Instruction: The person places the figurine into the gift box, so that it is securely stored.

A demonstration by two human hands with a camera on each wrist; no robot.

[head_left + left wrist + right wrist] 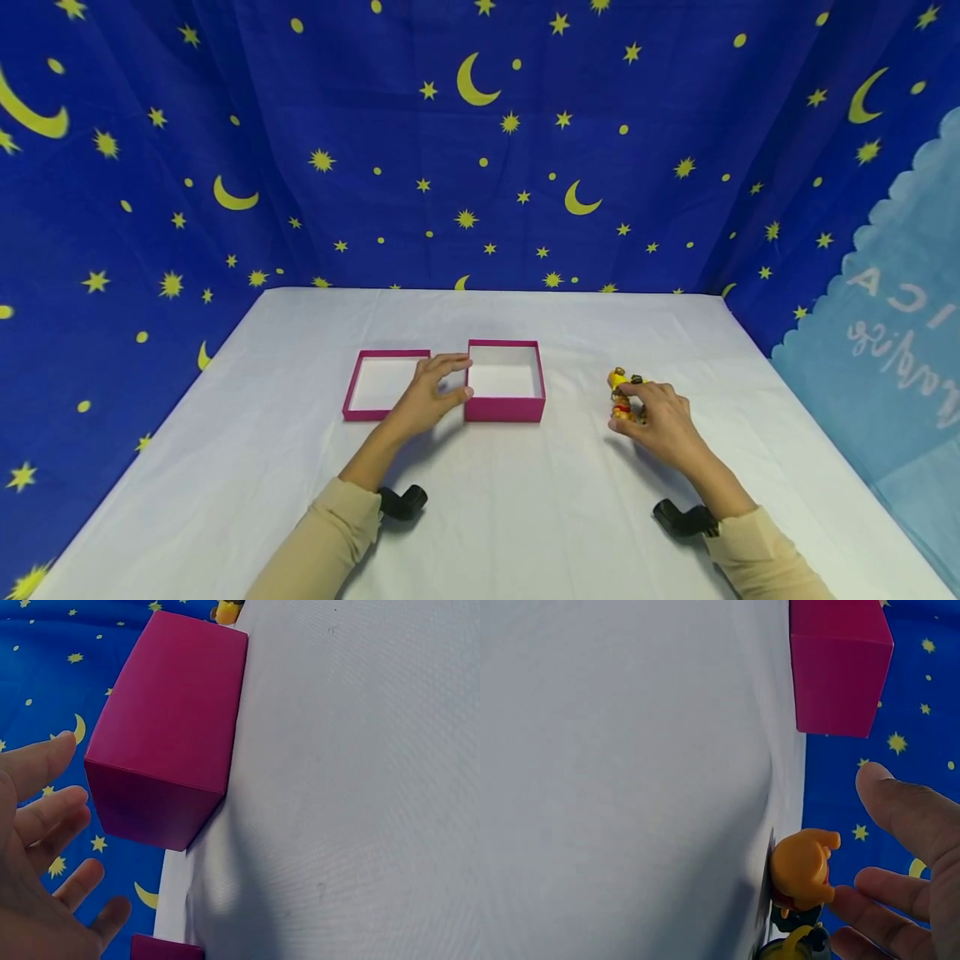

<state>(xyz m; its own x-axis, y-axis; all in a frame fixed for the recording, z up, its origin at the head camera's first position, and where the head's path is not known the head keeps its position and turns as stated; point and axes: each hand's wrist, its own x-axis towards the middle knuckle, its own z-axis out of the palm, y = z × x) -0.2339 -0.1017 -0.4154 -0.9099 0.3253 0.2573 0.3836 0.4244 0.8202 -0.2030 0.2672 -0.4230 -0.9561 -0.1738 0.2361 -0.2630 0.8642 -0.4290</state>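
Note:
An uncovered magenta box (504, 410) with a white inside stands on the table, its plain outer walls filling much of the left wrist view. My left hand (427, 396) is at the box's left side, thumb and fingers spread; in the left wrist view the fingertips (66, 742) look slightly apart from it. Over on the right, my right hand (663, 417) reaches over a few small toy figurines. One is an orange bear-like figurine (799, 870) with some red; a yellow-and-dark figurine (787, 949) is beside it. The right thumb stands away from them, and the fingers are loosely extended, partly covering the group.
A shallow magenta lid (367, 415) lies, white inside up, left of the box and partly behind my left hand. White cloth (525, 508) covers the table. Blue star-and-moon fabric (420, 142) hangs around it, with a light-blue lettered cloth (892, 333) at right.

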